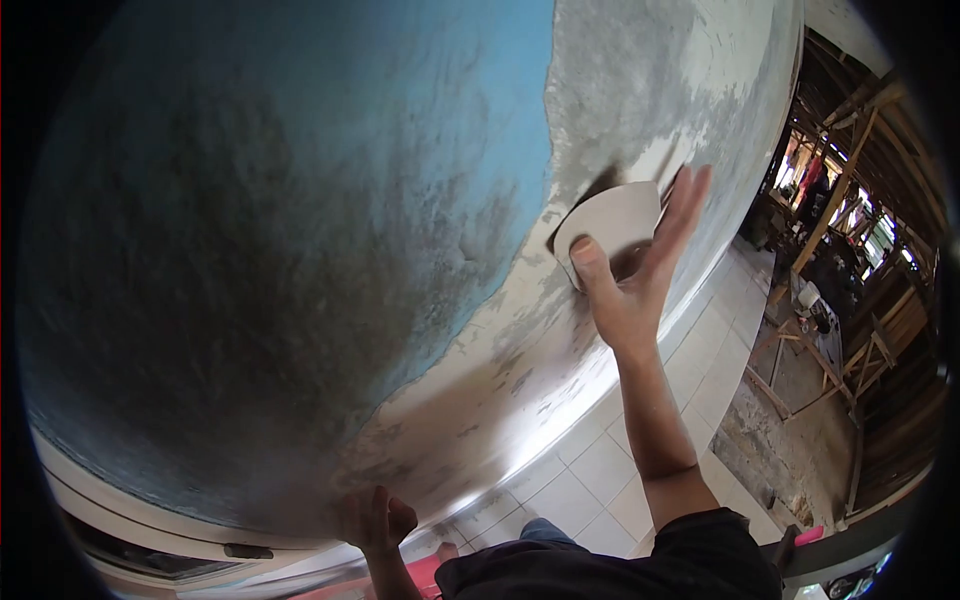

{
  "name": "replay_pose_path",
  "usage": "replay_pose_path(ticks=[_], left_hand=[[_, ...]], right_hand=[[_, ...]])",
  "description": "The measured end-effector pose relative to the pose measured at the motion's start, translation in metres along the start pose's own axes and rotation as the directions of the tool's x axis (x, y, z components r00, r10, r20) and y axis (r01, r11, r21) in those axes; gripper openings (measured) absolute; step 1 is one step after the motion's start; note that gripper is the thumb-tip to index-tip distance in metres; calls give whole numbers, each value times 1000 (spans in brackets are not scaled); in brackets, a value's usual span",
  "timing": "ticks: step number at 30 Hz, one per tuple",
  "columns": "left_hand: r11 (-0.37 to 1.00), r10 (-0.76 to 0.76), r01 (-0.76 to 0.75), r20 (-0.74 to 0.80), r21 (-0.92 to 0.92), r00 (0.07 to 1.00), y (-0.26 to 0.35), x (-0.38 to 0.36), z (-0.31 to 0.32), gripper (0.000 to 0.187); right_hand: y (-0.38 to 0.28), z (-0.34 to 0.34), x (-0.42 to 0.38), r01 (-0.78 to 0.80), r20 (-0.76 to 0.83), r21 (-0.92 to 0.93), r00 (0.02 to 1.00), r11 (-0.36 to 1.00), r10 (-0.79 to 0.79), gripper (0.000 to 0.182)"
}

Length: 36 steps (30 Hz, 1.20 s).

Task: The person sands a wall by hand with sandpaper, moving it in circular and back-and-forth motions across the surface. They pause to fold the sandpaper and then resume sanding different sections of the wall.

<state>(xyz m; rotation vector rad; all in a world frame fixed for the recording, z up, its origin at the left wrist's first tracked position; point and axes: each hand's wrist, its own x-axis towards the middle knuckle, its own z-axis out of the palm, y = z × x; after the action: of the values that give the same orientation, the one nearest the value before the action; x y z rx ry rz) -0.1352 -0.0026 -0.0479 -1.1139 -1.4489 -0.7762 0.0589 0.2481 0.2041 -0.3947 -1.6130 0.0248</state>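
Note:
My right hand [632,300] is raised against the patched wall [600,110], its thumb pressing on a curved, pale sheet of sandpaper [610,218]. The other fingers stretch up along the sheet's right side, and a dark edge shows at its left. White dust covers these fingers. Low in the view, my left hand [378,522] is beside the wall's lower part, fingers bent and a little apart, with nothing visible in them. Blue paint [450,120] with dark smudges covers the wall's left part, ending in a ragged line at the grey and white filler.
Pale floor tiles [590,470] run along the foot of the wall. To the right are a wooden trestle [790,360] and timber framing [838,195], with clutter behind. A light window frame [150,520] lies at the lower left.

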Motion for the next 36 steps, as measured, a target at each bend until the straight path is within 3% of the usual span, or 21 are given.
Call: replay_pose_path(ticks=[2, 7, 9, 11, 15, 18, 25, 28, 32, 36], left_hand=[[999, -1, 2, 12, -52, 1000, 0, 4, -1, 26], [998, 10, -12, -26, -63, 1000, 0, 5, 2, 28], [997, 72, -72, -23, -38, 997, 0, 9, 0, 29], [1000, 18, -17, -16, 7, 1000, 1, 4, 0, 32], [1000, -29, 29, -24, -1, 999, 1, 1, 1, 35], [1000, 18, -18, -32, 7, 999, -1, 2, 2, 35], [1000, 4, -4, -20, 0, 1000, 1, -1, 3, 33], [999, 9, -8, -23, 39, 1000, 2, 7, 1, 34], [1000, -4, 4, 1, 21, 1000, 1, -2, 1, 35], [1000, -8, 8, -7, -11, 1000, -1, -6, 2, 37]], right_hand=[[-5, 0, 7, -41, -27, 87, 999, 995, 43, 117], [0, -1, -9, -1, 14, -19, 1000, 1000, 1, 114], [-6, 2, -9, -111, -1, 144, 994, 983, 112, 115], [-15, 3, -2, -156, -9, 218, 987, 963, 162, 116], [-14, 1, 3, -162, -22, 248, 985, 955, 173, 121], [-15, -3, -5, -233, 16, 299, 971, 925, 240, 125], [2, -7, 4, -122, 18, 78, 993, 990, 121, 130], [1, -9, -7, -248, 41, 227, 969, 942, 245, 132], [-4, -13, 17, -187, 36, 157, 982, 970, 183, 136], [0, -22, 9, -165, 131, 118, 980, 979, 149, 137]])
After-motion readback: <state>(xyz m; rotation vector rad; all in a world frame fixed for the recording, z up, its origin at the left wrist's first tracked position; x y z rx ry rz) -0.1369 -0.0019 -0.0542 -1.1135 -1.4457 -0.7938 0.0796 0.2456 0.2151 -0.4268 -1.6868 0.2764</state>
